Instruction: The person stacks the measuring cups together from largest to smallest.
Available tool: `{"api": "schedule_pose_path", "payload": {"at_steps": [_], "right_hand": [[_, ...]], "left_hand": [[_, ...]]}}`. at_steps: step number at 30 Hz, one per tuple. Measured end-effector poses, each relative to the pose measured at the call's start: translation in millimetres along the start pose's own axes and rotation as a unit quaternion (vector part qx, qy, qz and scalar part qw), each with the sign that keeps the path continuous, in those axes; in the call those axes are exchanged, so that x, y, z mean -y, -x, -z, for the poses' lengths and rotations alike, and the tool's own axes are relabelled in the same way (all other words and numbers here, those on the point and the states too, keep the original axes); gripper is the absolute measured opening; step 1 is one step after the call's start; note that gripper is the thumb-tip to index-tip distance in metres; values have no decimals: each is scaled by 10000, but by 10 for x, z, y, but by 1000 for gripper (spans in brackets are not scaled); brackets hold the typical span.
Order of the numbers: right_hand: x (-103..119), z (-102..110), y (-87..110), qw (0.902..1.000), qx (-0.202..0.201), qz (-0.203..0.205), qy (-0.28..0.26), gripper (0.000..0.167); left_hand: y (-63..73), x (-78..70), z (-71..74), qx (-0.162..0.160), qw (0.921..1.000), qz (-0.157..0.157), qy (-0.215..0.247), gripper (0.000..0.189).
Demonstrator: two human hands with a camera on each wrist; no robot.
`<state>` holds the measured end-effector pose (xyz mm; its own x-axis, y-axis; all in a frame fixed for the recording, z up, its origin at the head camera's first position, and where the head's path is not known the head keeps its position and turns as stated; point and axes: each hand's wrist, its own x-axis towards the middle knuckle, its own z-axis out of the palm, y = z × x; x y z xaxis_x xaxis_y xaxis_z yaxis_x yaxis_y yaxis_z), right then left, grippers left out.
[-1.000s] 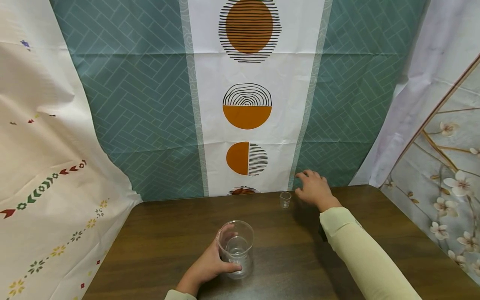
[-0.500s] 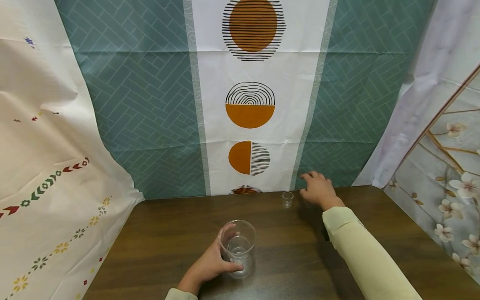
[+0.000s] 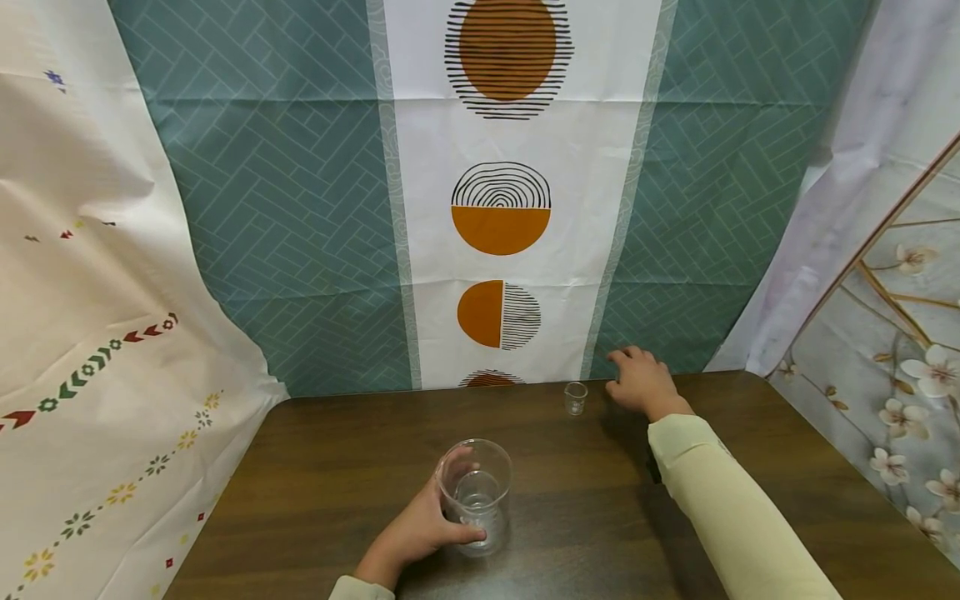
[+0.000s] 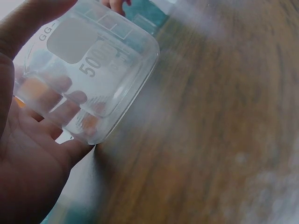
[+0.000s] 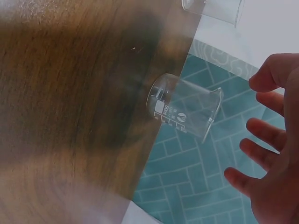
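My left hand [image 3: 420,529] grips a large clear glass beaker [image 3: 495,521] from its left side, thumb in front and fingers behind. Inside it a smaller glass rim shows, like a nested beaker. The left wrist view shows a "500" mark on the glass [image 4: 110,70]. At the table's back edge my right hand [image 3: 643,385] hovers with loosely bent, spread fingers, holding nothing. Just left of it stands a small beaker [image 3: 575,400]. In the right wrist view, a 50 ml beaker [image 5: 182,105] stands upright before the fingers, apart from them; my hand may hide it in the head view.
Another beaker [image 5: 215,9] is cut off by the top of the right wrist view. The dark wooden table [image 3: 345,467] ends at a teal and white patterned curtain [image 3: 285,250]. Patterned cloths hang at the left [image 3: 112,333] and right [image 3: 900,375].
My right hand has drawn slightly right, away from the small beaker, and a little lower. The left hand keeps its hold on the large beaker. The head view has shifted slightly.
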<state>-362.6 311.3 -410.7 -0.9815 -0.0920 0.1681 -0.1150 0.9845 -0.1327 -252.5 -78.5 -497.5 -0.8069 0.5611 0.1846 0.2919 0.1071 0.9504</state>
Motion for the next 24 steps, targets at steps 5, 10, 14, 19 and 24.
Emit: {"api": "schedule_pose_path", "payload": {"at_steps": [5,10,14,19,24], "right_hand": [[-38,-12,-11,10000,26,0,-60,51],[-79,-33,-13,10000,34,20,-73,51],[-102,-34,-25,9999,53,16,-100,51],[-128,-47,-35,9999,62,23,-115,50],[-166,-75,-40,9999,85,17,-122,50]], "left_hand": [[-6,22,5,38,9998,-196,-14,105],[0,41,8,33,9995,-304,-44,104],[3,41,10,29,9994,-353,-47,104],[4,30,4,30,9997,-236,-25,106],[4,17,1,-27,10000,38,-61,106]]}}
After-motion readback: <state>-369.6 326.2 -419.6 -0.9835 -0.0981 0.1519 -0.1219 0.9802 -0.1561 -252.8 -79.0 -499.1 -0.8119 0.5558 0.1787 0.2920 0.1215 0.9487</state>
